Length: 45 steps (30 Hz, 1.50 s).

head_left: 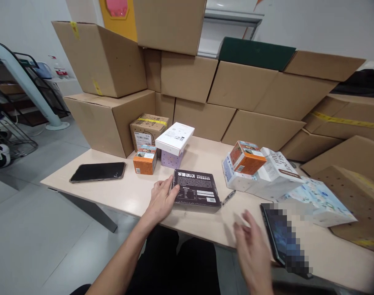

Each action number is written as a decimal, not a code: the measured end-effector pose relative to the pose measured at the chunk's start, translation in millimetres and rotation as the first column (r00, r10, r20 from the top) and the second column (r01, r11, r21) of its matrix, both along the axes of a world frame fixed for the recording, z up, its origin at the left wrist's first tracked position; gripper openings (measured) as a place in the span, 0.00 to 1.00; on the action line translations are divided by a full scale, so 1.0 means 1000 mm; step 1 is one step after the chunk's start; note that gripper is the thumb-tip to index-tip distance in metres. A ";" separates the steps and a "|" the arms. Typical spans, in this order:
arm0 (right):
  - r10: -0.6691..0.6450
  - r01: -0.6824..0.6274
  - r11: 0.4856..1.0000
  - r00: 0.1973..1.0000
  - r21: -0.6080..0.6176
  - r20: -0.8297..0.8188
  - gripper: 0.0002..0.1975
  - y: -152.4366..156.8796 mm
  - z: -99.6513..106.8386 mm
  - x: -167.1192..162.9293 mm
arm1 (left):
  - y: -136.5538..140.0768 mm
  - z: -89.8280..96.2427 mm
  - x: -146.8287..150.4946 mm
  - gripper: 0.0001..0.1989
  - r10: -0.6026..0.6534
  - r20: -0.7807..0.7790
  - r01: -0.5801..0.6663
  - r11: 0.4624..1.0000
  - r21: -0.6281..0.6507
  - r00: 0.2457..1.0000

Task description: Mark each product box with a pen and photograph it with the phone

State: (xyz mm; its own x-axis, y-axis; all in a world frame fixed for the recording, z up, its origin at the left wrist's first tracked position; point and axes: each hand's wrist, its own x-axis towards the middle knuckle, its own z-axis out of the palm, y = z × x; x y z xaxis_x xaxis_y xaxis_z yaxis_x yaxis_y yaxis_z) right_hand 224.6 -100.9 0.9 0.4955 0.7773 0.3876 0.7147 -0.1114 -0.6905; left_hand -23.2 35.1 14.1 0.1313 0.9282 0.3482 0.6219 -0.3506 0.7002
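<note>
A dark brown printed box (196, 188) lies flat on the table near its front edge, with white lettering on top. My left hand (164, 198) grips its left end, the thumb over the top edge and the fingers along the side. My right hand (251, 250) is in the air over the front edge, a little blurred, fingers loosely bent and apart with nothing seen in them. It is between the box and a dark tablet (282, 237), whose screen is partly pixelated. A pen (229, 198) lies at the box's right side.
A phone (97, 172) lies at the left. Behind the dark box are an orange box (145, 160), a white box (175, 138) on a purple one (172, 158), and a taped carton (148, 127). Tissue packs (318, 198) and another orange box (247, 157) stand right. Large cartons (189, 78) wall the back.
</note>
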 end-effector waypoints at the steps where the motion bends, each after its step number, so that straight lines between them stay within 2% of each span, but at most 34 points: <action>1: 0.118 -0.120 0.993 0.990 -0.019 -0.081 0.29 0.006 0.000 -0.013 | -0.003 0.000 0.001 0.22 -0.007 0.011 0.007 1.000 0.008 1.000; 2: 0.190 -0.195 0.981 0.972 -0.017 -0.136 0.29 0.011 0.000 -0.025 | -0.005 0.000 0.001 0.22 -0.018 0.028 0.018 1.000 0.007 0.999; 5: 0.219 -0.213 0.976 0.952 0.050 -0.212 0.28 0.023 -0.003 -0.046 | -0.016 0.007 -0.002 0.26 -0.136 0.161 0.148 0.987 -0.067 0.978; 8: 0.224 -0.207 0.975 0.923 0.086 -0.312 0.26 0.033 -0.006 -0.047 | -0.026 0.019 -0.006 0.32 -0.285 0.395 0.361 0.923 -0.131 0.873; 10: 0.253 -0.230 0.967 0.904 0.107 -0.345 0.26 0.040 -0.006 -0.043 | -0.029 0.025 -0.006 0.37 -0.291 0.458 0.377 0.920 -0.107 0.840; 11: 0.257 -0.230 0.966 0.909 0.121 -0.327 0.26 0.043 -0.006 -0.041 | -0.028 0.026 -0.004 0.39 -0.280 0.444 0.348 0.934 -0.080 0.851; 14: 0.197 -0.166 0.970 0.964 0.177 -0.179 0.24 0.049 -0.004 -0.035 | -0.022 0.026 0.007 0.40 -0.246 0.257 0.237 0.969 0.067 0.934; 16: 0.134 -0.111 0.968 0.987 0.223 -0.089 0.21 0.048 -0.004 -0.031 | -0.012 0.026 0.018 0.37 -0.203 0.049 0.190 0.963 0.190 0.978; 18: 0.089 -0.074 0.961 0.995 0.265 -0.046 0.18 0.045 -0.006 -0.026 | 0.000 0.029 0.030 0.35 -0.116 -0.159 0.156 0.951 0.268 0.980; 21: 0.066 -0.058 0.952 0.998 0.301 -0.016 0.15 0.040 -0.010 -0.019 | 0.020 0.035 0.046 0.35 -0.005 -0.360 0.115 0.952 0.285 0.933; 24: 0.094 -0.091 0.948 0.996 0.304 0.005 0.13 0.039 -0.012 -0.016 | 0.036 0.038 0.060 0.37 0.087 -0.493 0.072 0.953 0.294 0.866; 27: 0.118 -0.116 0.950 0.993 0.290 0.010 0.13 0.040 -0.013 -0.016 | 0.049 0.036 0.071 0.35 0.149 -0.604 0.048 0.954 0.297 0.783; 30: 0.122 -0.112 0.952 0.992 0.285 -0.018 0.12 0.040 -0.016 -0.016 | 0.064 0.035 0.078 0.36 0.152 -0.656 0.049 0.959 0.278 0.739; 33: 0.124 -0.103 0.952 0.991 0.290 -0.057 0.12 0.039 -0.016 -0.014 | 0.075 0.038 0.081 0.37 0.126 -0.648 0.043 0.970 0.239 0.751; 36: 0.067 -0.051 0.950 0.997 0.307 -0.043 0.15 0.044 -0.002 -0.005 | 0.069 0.043 0.081 0.34 0.084 -0.637 0.068 0.975 0.210 0.767; 39: -0.088 0.047 0.929 0.992 0.368 0.095 0.23 0.062 0.030 0.012 | 0.044 0.041 0.078 0.26 0.011 -0.625 0.149 0.968 0.204 0.781; 42: -0.183 0.062 0.919 0.943 0.389 0.280 0.35 0.095 0.065 0.030 | 0.015 0.031 0.071 0.17 -0.073 -0.617 0.246 0.948 0.200 0.783; 45: -0.248 0.138 0.942 0.900 0.306 0.358 0.44 0.135 0.086 0.043 | 0.000 0.017 0.064 0.11 -0.169 -0.606 0.353 0.915 0.197 0.777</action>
